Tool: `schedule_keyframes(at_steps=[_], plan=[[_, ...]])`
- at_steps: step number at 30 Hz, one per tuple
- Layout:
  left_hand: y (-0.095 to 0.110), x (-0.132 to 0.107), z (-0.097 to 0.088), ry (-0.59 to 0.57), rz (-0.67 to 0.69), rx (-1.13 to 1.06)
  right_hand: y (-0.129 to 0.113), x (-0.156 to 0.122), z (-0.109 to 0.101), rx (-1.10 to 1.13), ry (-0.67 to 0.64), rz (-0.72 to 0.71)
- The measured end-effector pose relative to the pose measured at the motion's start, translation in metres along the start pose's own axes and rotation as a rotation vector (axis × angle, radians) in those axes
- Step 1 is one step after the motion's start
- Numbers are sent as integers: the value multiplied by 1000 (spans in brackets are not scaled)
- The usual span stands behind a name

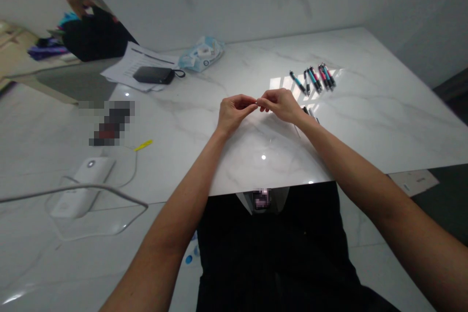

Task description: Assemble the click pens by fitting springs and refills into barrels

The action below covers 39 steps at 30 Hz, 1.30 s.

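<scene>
My left hand (236, 112) and my right hand (281, 104) meet fingertip to fingertip above the white marbled table (204, 107). Both are closed in a pinch, and whatever lies between the fingertips is too small or hidden to name. Partly behind my right wrist lie some dark and silvery pen-like pieces (311, 113). Beyond that hand, several pens (313, 79) with teal, pink and black barrels rest side by side in a patch of window light.
At the back left are printed papers (122, 70), a black pouch-like case (153, 75) with a strap, and a light blue soft packet (203, 53). Further left lie a yellow strip (143, 145), a white device (84, 185) and a grey cable (109, 188). Another person (97, 29) appears at upper left.
</scene>
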<state>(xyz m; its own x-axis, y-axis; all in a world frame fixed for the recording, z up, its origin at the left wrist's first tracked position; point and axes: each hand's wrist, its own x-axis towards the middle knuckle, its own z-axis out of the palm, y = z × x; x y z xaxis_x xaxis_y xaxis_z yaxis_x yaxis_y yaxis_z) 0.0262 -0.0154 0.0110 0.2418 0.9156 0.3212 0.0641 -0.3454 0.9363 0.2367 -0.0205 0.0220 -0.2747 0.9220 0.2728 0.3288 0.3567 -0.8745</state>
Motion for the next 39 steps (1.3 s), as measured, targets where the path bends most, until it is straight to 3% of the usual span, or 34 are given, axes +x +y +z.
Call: schedule_keyframes(at_steps=[20,39], plan=[[1,2,0,26,-37,17,-5,1,-2,-42,66,-65],[0,1,1,9,-6,20,-7,-2,-4,-98,-45,-62]])
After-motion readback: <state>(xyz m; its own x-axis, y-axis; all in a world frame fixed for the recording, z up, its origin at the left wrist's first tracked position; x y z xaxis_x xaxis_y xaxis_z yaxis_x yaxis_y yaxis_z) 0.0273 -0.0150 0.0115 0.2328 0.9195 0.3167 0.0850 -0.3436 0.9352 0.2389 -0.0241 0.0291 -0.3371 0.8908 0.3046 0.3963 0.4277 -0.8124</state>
